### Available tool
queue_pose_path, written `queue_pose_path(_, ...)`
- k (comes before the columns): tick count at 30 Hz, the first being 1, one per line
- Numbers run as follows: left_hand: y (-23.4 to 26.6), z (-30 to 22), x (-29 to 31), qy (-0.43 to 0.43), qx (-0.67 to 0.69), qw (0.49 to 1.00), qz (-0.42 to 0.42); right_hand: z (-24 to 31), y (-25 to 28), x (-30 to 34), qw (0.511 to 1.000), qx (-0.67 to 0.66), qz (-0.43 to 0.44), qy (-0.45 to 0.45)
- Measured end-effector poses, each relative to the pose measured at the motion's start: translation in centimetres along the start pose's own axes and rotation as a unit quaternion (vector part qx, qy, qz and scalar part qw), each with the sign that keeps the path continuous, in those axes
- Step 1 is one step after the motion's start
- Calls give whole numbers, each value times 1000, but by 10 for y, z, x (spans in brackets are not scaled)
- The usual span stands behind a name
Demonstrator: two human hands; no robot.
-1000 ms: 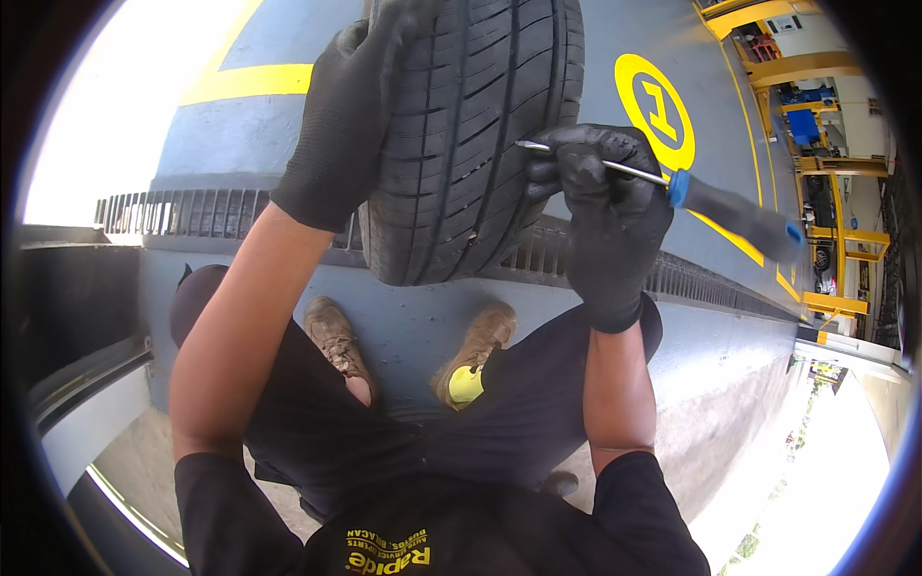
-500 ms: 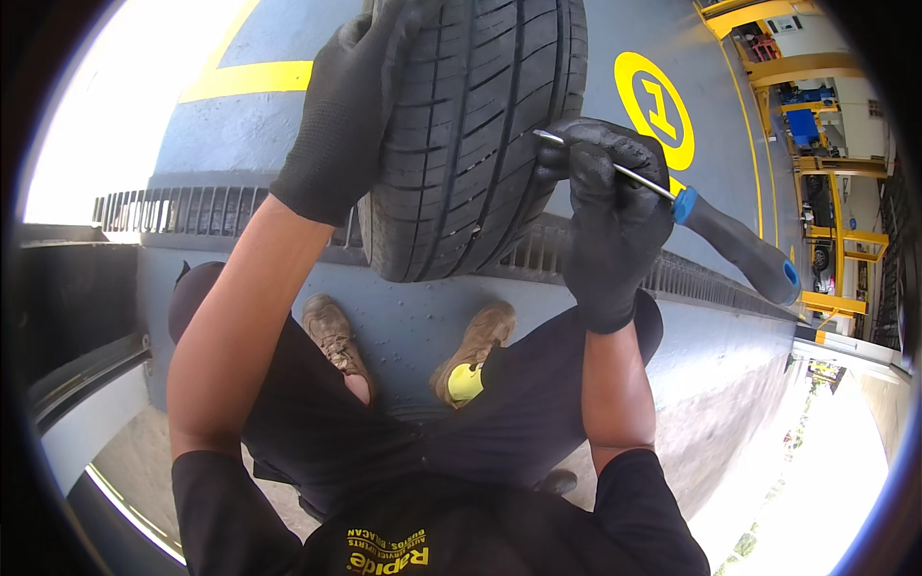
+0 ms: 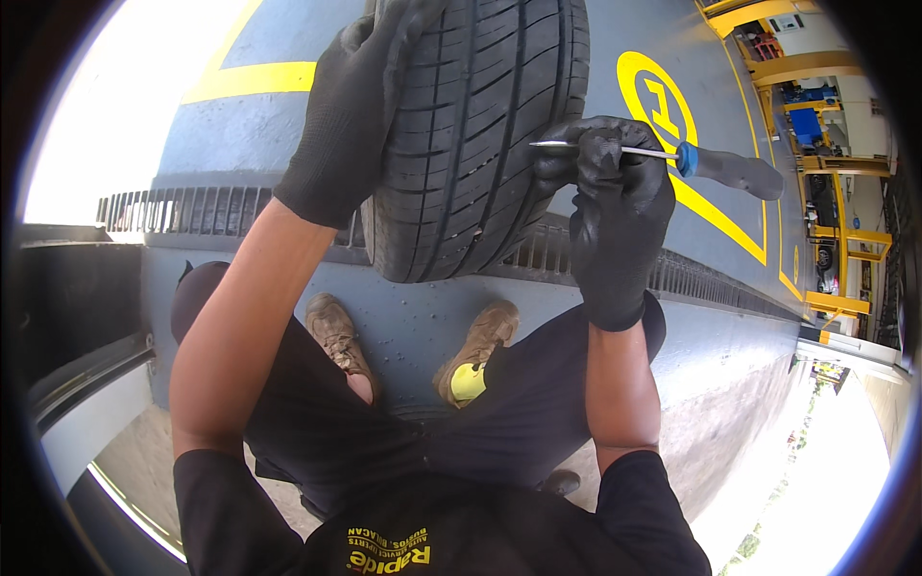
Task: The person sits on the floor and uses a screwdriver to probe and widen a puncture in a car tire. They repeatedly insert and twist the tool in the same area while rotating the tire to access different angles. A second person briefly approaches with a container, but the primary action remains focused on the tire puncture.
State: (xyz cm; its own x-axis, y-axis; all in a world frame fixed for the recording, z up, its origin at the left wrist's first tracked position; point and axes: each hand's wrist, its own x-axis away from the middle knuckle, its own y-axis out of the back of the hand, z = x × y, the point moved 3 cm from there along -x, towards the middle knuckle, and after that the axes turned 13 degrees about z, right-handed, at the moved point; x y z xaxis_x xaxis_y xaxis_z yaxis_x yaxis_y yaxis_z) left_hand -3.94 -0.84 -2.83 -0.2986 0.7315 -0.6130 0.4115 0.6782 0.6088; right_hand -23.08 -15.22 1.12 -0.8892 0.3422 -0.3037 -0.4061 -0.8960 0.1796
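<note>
A black car tire (image 3: 466, 182) stands upright on the floor in front of me, its grooved tread toward me. Pale specks sit in some grooves. My left hand (image 3: 341, 130), in a black work glove, grips the tire's upper left side; part of its fingers is cut off by the top edge of the picture. My right hand (image 3: 624, 211), gloved as well, is closed around the metal shaft of a screwdriver (image 3: 735, 171) with a dark grey and blue handle. The handle points right, and the shaft's tip lies over the tread's right half.
A dark floor grate (image 3: 216, 211) runs crosswise behind and beneath the tire. My shoes (image 3: 485, 336) stand on the blue-grey floor near it. Yellow floor markings (image 3: 259, 79) lie on both sides. Yellow lift frames (image 3: 836, 165) and shop equipment stand at the far right.
The screwdriver has swung from slanting down to the right to nearly level, its handle rising. My right hand has turned with it. The left hand stays on the tire.
</note>
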Motion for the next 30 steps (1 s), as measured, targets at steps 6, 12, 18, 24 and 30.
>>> queue_pose_path(6,3,-11,-10,163,138,976,-41,2,-9,3,998,56,-1,37)
queue_pose_path(12,5,-13,-13,214,195,956,-42,0,-15,6,987,149,12,62)
queue_pose_path(18,4,-4,-9,150,150,975,-62,-2,-19,8,980,183,11,71)
queue_pose_path(24,3,-18,-18,236,370,896,-66,1,-18,8,985,164,-1,46)
queue_pose_path(30,0,-16,-15,225,354,904,-78,-1,-17,7,966,228,24,120)
